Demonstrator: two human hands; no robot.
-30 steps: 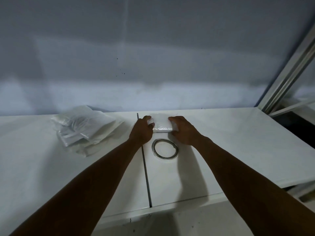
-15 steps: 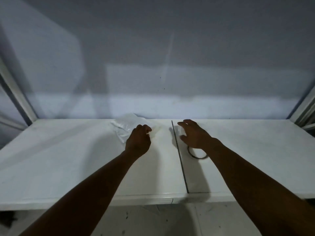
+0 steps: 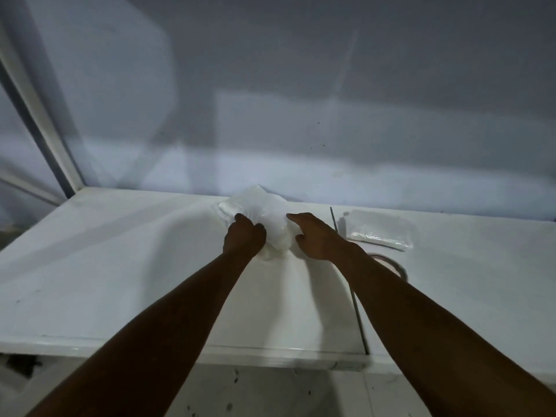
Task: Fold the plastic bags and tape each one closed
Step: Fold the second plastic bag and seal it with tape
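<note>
Holding the plastic bag [image 3: 262, 206] in left grip [image 3: 244, 236]; right grip [image 3: 316, 239] wide, just beside.

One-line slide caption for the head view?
Head view: left hand grips a loose plastic bag on the white table; right hand open beside it, folded bag and tape roll at right.

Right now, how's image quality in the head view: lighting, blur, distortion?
Head view: dim, bluish light; the left hand and right hand read nearly black, little finger detail. Head view: the loose plastic bags are white on the white table, edges soft. Head view: wide-angle bend in the table's edges; soft arm shadows, no harsh glare.
</note>
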